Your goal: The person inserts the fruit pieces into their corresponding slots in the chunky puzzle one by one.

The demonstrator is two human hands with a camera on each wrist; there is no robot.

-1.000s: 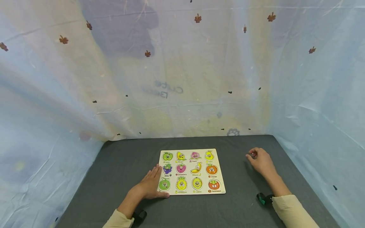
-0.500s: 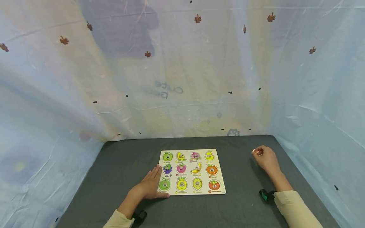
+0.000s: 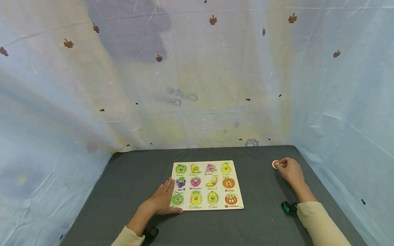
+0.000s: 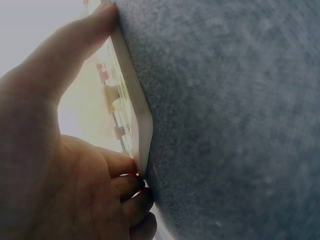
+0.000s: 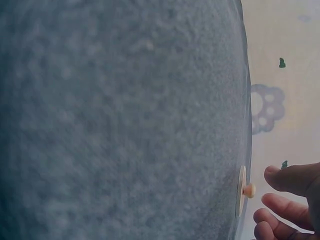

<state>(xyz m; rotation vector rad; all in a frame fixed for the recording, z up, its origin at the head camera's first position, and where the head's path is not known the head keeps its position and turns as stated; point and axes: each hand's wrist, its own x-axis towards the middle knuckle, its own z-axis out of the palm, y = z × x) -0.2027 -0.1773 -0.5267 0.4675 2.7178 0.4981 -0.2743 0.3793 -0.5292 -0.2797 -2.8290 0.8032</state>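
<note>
A wooden fruit peg puzzle board [image 3: 204,172] lies on the dark grey table, with fruit pictures in rows. My left hand [image 3: 161,198] rests against its left side and near corner, thumb and fingers spread; the left wrist view shows the thumb [image 4: 95,30] touching the board's edge [image 4: 137,100]. Over to the right, a round red-and-white puzzle piece [image 3: 275,164] lies flat on the table. My right hand [image 3: 292,171] is just beside it. In the right wrist view, thumb and fingers [image 5: 287,210] stand apart from the piece's wooden knob [image 5: 250,191].
The grey table [image 3: 138,177] is enclosed by pale patterned cloth at the back [image 3: 197,75] and both sides. Black straps [image 3: 289,207] are on both wrists. Dark table surface lies between the board and my right hand.
My right hand has shifted slightly to the right. The round puzzle piece, hidden by the fingers before, now shows at their tips. My left hand and the board have stayed put.
</note>
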